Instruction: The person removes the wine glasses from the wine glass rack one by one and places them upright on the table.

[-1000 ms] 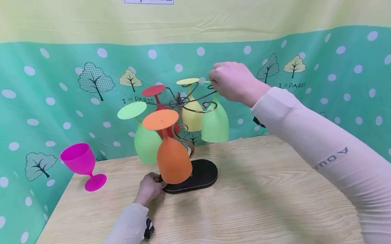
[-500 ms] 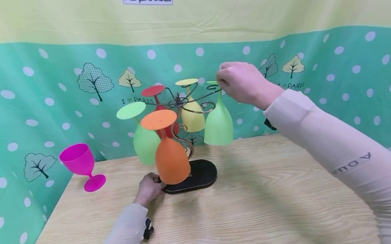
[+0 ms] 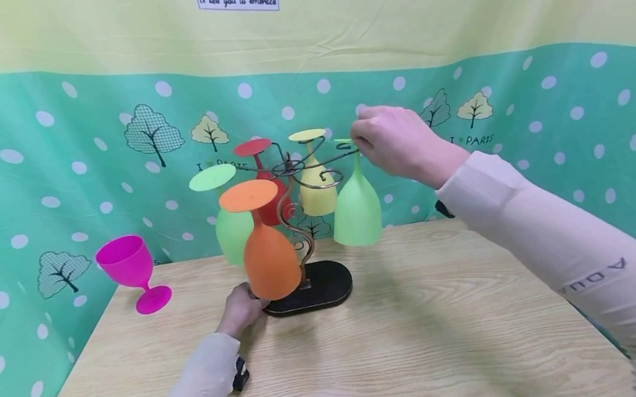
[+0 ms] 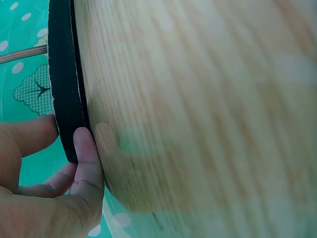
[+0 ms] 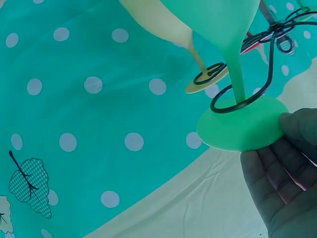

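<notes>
A wire goblet rack with a black oval base carries several plastic goblets upside down. My left hand grips the base's left end; the left wrist view shows thumb and fingers pinching its edge. At the upper right, my right hand pinches the foot of a light green goblet. In the right wrist view that goblet's stem passes through a wire loop. An orange goblet hangs in front, with another green goblet behind it.
Red and yellow goblets hang toward the back. One curled hook at the front right bears no goblet. A magenta goblet stands upright at the table's left. Behind the wooden table hangs a patterned curtain.
My right hand has moved right and slightly down with the green goblet. The rack's top has turned: the orange goblet shifted left, the red and yellow ones slightly right. My left hand stays put.
</notes>
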Motion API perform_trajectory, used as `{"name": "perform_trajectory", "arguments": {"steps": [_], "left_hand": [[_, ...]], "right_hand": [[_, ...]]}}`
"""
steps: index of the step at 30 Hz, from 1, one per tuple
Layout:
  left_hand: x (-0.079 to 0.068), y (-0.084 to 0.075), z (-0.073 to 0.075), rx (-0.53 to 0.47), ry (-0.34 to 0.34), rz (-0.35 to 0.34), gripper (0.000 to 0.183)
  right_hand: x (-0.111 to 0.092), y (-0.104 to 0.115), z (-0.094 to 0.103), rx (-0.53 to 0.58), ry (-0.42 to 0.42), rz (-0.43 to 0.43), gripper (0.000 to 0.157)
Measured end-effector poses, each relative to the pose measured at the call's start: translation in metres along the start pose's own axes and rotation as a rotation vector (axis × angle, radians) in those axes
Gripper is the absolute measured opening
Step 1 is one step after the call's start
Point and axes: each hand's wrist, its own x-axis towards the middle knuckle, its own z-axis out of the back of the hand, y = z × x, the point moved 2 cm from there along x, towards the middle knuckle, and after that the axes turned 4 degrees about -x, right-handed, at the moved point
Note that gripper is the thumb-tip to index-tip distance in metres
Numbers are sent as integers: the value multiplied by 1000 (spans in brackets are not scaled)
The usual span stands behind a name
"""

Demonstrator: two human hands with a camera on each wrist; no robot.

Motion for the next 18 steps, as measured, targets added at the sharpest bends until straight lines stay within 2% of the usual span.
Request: {"name": "perform_trajectory", "arguments": {"steps": [7,13,18], "left_hand": [[1,2,0,19,-14,-45,24],[2,2,-1,47,-3,-23,23],[2,1,-1,18,17,16,26]], "right_hand": [[-3,9,2,1,-41,38,24],[-2,15,1,-9,-55,69,21],[1,16,-3,-3,-99,86,23]]}}
